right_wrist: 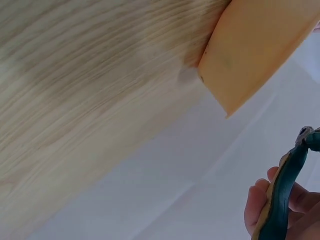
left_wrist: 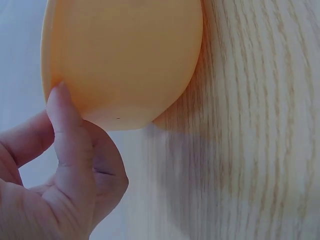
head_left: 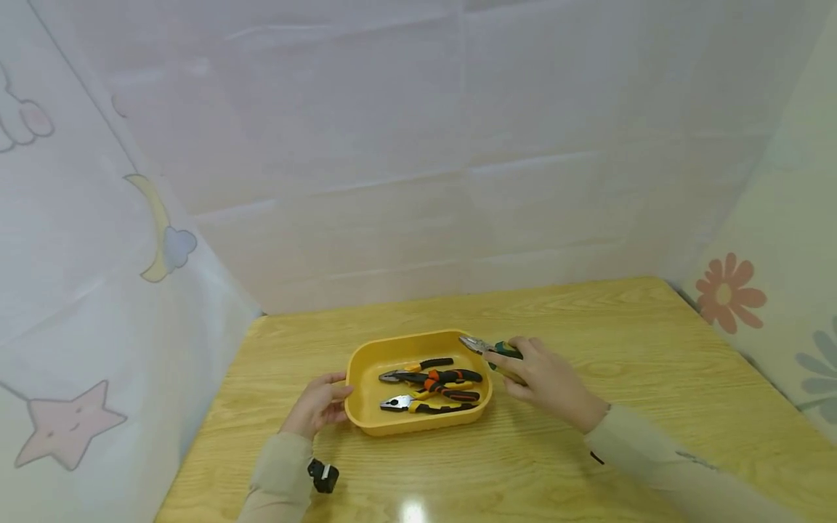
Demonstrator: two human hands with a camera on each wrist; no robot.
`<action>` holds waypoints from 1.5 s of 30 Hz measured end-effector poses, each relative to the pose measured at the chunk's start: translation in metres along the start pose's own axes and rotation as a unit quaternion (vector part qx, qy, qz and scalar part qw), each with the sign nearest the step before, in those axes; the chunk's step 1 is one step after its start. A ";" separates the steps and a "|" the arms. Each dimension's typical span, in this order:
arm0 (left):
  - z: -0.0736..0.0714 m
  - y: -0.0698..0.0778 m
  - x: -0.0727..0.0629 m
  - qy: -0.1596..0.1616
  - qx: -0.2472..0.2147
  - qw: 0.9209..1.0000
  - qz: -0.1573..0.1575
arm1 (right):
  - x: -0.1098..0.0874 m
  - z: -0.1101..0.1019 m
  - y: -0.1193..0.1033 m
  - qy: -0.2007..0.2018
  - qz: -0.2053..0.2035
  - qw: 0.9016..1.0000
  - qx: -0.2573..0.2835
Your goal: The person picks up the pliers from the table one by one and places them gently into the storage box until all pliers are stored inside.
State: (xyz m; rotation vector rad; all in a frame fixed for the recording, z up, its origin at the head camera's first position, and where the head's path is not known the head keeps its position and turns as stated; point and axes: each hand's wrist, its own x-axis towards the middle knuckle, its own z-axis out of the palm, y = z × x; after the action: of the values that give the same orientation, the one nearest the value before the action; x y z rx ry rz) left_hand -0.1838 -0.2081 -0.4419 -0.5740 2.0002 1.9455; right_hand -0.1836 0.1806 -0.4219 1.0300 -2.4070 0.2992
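My left hand (head_left: 320,405) pinches the left rim of a yellow plastic tray (head_left: 373,427), thumb on the inside of the wall in the left wrist view. Several pliers with black, yellow and orange handles lie in the tray, among them a pair with bright jaws (head_left: 397,402). In my right hand (head_left: 546,378) are green-and-yellow-handled pliers (head_left: 480,346), gripped by the handles. Their metal head points left, overlapping the tray's right back corner in the head view. The right wrist view shows fingers curled round the green handle (right_wrist: 282,200).
The tray stands on a wood-grain table (head_left: 418,479). Pale cloth (head_left: 418,240) with printed figures surrounds the table at the back and sides. A small black device (head_left: 323,476) sits at the left wrist.
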 end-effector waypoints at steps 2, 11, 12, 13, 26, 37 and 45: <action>0.000 0.000 -0.001 -0.003 -0.005 1.000 0.000 | 0.002 0.002 -0.003 -0.001 -0.005 1.000 0.002; 0.002 -0.001 0.000 -0.006 -0.017 1.000 0.002 | 0.012 0.012 -0.018 -0.006 -0.014 1.000 0.003; 0.002 -0.002 0.001 -0.007 -0.016 1.000 0.001 | 0.013 0.013 -0.019 -0.008 -0.014 1.000 0.003; 0.003 -0.001 0.001 -0.006 -0.016 1.000 0.001 | 0.015 0.014 -0.021 -0.011 -0.015 1.000 0.005; 0.003 -0.001 0.004 -0.005 -0.014 1.000 0.002 | 0.029 0.029 -0.036 -0.042 -0.052 0.998 -0.010; 0.002 -0.001 0.004 0.001 -0.008 1.000 0.004 | 0.041 0.050 -0.038 -0.079 -0.089 0.992 0.031; 0.003 -0.001 0.004 -0.002 -0.011 1.000 0.004 | 0.053 0.052 -0.037 -0.148 -0.123 0.981 0.031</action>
State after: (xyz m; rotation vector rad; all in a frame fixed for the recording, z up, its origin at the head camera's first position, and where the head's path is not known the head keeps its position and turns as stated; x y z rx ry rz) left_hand -0.1867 -0.2054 -0.4446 -0.5684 1.9846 1.9740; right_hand -0.2066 0.1022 -0.4384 1.4767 -2.5010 0.1426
